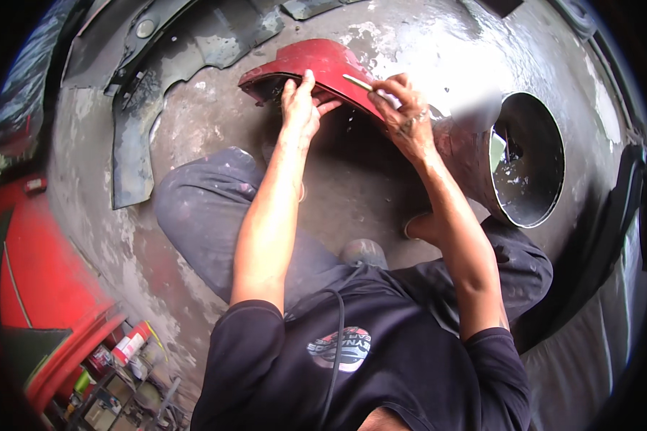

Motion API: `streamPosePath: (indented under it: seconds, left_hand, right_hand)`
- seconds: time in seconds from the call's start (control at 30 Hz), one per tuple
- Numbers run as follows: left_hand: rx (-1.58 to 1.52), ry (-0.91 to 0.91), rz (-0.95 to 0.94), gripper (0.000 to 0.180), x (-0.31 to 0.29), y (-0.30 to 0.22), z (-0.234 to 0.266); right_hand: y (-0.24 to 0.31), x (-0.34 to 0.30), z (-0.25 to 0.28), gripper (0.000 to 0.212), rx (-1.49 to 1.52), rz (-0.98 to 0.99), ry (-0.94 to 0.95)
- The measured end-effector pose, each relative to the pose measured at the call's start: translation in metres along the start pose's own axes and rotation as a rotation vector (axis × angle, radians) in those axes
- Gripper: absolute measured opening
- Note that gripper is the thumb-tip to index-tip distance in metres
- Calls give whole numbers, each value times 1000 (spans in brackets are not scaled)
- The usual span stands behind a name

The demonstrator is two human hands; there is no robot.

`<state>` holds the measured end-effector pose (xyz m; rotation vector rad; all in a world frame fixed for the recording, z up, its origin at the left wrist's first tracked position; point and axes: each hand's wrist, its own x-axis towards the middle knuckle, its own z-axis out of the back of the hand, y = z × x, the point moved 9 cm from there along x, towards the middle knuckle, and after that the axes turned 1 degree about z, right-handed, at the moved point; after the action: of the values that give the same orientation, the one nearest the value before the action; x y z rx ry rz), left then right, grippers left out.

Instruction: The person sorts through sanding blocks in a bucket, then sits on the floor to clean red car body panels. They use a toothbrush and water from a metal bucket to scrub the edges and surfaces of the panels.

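**White Glare Overhead, Black at the Rim**

Strong light falls from the top right of our head view, bleaching the grey floor (453,50) until its surface detail washes out. We see a soft sheen along the red panel (316,57), while the left hand (300,108) and right hand (410,118) are brightly lit and reasonably sharp. Deep shadow pools beneath the panel, and the dark shirt (410,366) shows little texture. A milky smear (glare or blur, we cannot tell) hangs beside the round container (474,161). Toward the edges, our fisheye lens bends straight lines and the shelf (115,402) looks dim; black fills the corners.
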<state>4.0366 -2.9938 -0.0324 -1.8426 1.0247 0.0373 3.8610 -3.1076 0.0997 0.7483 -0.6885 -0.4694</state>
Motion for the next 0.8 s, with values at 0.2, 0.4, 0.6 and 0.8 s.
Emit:
streamPosePath:
  seconds: [0.2, 0.4, 0.6, 0.8]
  left_hand:
    - [-53, -15, 27, 42, -2, 4, -2]
    - [-7, -10, 24, 42, -2, 8, -2]
    - [-28, 45, 49, 41, -1, 7, -5]
    - [-27, 60, 64, 51, -1, 9, -4]
  right_hand:
    - [4, -17, -1, 21, 281, -207, 185]
    - [-16, -65, -8, 21, 526, -430, 196]
    - [-33, -98, -3, 18, 579, -754, 384]
    - [-36, -123, 21, 44, 331, -681, 338]
